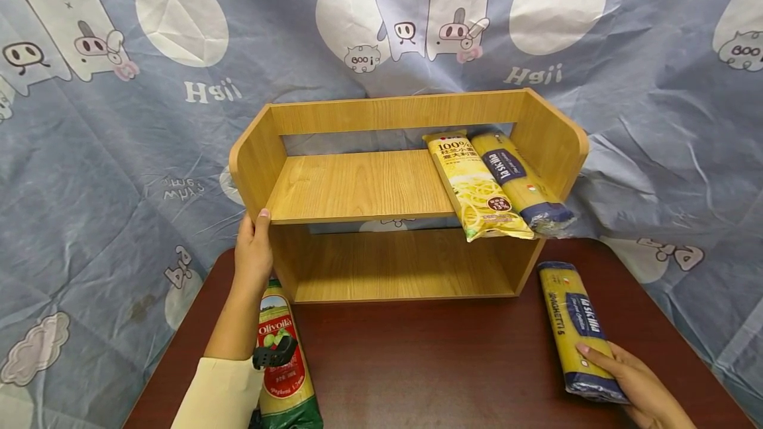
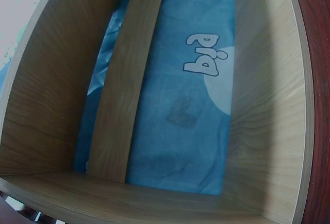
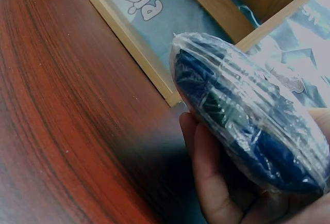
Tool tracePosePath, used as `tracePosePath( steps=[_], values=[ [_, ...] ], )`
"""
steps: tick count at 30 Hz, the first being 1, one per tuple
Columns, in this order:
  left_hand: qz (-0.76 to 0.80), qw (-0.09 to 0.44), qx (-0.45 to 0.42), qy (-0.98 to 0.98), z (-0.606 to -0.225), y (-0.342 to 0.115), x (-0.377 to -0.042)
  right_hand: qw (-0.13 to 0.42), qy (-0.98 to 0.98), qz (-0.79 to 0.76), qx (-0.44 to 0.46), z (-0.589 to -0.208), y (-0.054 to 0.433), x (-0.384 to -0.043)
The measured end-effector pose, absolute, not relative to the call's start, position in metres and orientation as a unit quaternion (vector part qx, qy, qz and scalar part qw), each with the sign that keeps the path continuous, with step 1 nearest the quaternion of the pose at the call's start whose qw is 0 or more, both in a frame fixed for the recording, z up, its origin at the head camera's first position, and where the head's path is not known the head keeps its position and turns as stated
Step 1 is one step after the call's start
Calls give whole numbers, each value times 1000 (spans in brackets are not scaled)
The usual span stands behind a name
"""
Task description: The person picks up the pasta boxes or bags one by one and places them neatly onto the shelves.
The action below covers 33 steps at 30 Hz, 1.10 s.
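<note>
My right hand grips a yellow and navy pack of spaghetti by its lower end, thumb on top, over the right of the table. In the right wrist view, the pack's crinkled clear and dark blue end fills the middle, with fingers curled beneath it. My left hand holds the left side panel of a two-tier wooden shelf, its thumb on the front edge at the upper board. On that board's right side lie a yellow noodle pack and another yellow and navy spaghetti pack, both jutting past the front edge.
A green, red and yellow Olivoilà spaghetti pack lies left of the shelf, partly behind the left forearm. The dark red-brown table extends in front. A blue printed cloth hangs behind. The lower tier sits below the upper board.
</note>
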<state>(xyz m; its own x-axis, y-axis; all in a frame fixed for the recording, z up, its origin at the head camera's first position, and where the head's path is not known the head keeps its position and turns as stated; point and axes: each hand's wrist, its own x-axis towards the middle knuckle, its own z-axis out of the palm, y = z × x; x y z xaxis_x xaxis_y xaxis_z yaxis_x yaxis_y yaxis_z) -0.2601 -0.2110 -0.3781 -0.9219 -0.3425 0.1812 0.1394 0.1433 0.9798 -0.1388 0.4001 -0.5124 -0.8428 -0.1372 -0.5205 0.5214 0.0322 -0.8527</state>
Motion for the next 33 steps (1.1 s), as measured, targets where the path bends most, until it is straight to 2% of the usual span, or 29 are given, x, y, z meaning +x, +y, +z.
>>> tracePosePath(
  steps=[11,16,26,33],
  values=[
    [-653,181,72,-732,-379,-209,-260,207,674,-695,140,-507,397,-135],
    [-653,181,73,-732,-379,-209,-260,175,681,-694,153,-501,393,-132],
    [-662,181,71,-723,-378,-208,-259,112,682,-712,124,-484,385,-125],
    [-662,181,69,-724,-378,-209,-259,95,661,-739,83,-467,379,-119]
  ],
)
